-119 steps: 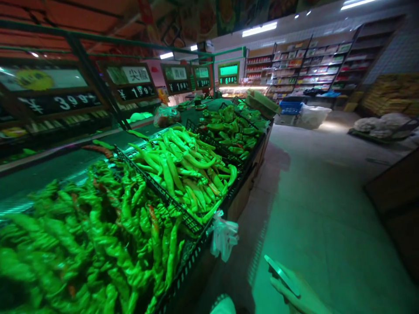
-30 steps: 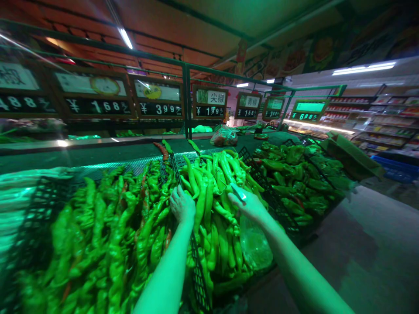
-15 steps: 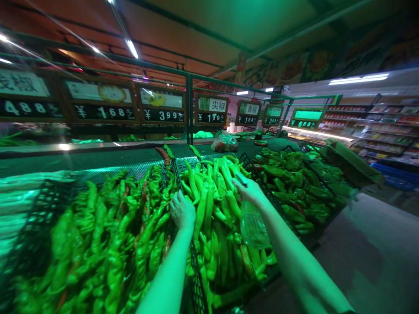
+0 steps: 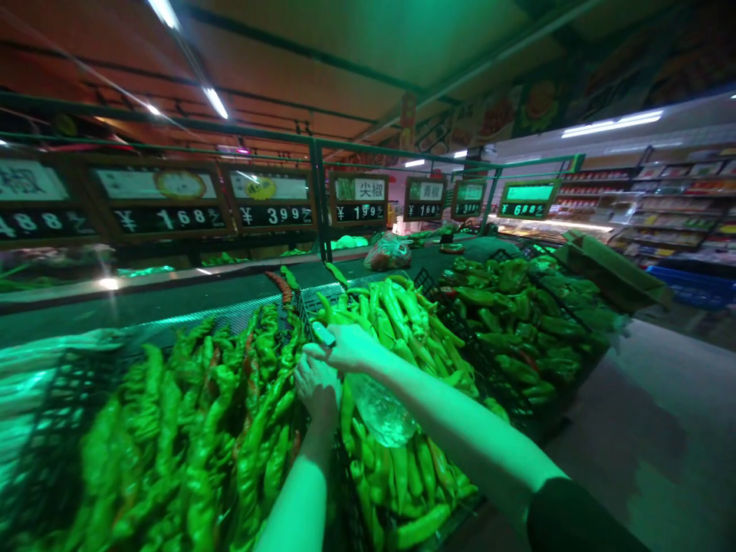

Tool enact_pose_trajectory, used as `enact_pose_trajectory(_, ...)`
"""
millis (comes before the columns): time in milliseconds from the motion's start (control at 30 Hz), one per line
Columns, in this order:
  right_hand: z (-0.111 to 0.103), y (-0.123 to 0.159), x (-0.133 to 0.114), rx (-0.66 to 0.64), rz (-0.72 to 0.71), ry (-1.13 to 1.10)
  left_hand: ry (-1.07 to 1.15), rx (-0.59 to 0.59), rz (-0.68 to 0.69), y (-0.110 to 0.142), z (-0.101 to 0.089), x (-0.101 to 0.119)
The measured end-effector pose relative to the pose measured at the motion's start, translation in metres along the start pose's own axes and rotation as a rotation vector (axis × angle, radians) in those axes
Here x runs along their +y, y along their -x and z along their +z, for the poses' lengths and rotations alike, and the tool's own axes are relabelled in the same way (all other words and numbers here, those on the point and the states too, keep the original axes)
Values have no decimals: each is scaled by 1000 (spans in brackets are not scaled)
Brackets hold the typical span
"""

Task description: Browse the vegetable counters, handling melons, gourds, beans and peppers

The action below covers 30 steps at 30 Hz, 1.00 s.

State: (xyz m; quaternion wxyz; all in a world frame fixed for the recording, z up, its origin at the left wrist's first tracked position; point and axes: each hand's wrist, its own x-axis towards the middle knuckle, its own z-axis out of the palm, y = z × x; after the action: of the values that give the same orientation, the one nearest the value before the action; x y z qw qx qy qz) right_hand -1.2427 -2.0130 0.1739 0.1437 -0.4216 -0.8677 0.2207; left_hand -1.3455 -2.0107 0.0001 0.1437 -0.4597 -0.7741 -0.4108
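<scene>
My right hand (image 4: 348,345) is closed at the top of a clear plastic bag (image 4: 382,414), which hangs below it over a crate of smooth long green peppers (image 4: 411,314). A small pale, dark-edged object (image 4: 323,333) shows at its fingers; I cannot make out what it is. Just beneath and touching it, my left hand (image 4: 316,381) has its fingers curled by the wall between two crates. Whatever the left fingers hold, if anything, is hidden. Left of my hands lie wrinkled green peppers (image 4: 201,429), a few of them red.
A black crate (image 4: 46,429) holds the wrinkled peppers. Darker green peppers (image 4: 506,330) fill a crate on the right. Behind stand a filled plastic bag (image 4: 388,253) and a rail with price signs (image 4: 359,201). A cardboard box (image 4: 615,268) sits at far right.
My right hand has moved left with the plastic bag, from over the smooth peppers to my left hand. My left hand has stayed near the crate wall. The view has shifted slightly.
</scene>
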Motion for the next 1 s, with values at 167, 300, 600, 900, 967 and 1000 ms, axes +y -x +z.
enact_pose_trajectory(167, -23, -27, -6, 80, 19, 59, -4, -42, 38, -2, -6, 1)
enact_pose_trajectory(300, -80, -25, 39, 263, 231, 33, -1, -18, -29, -6, -5, 8)
enact_pose_trajectory(600, -148, 84, 171, 480, 482, -50, 35, -29, -90, -7, -10, 19)
enact_pose_trajectory(900, -4, 219, 181, -38, 139, -293, -23, -118, -116, -6, -15, 24)
enact_pose_trajectory(967, 30, 232, 166, -191, -10, -277, -29, -114, -111, -6, -15, 24)
enact_pose_trajectory(1000, 45, 236, 159, -251, -54, -278, -29, -111, -107, -6, -15, 23)
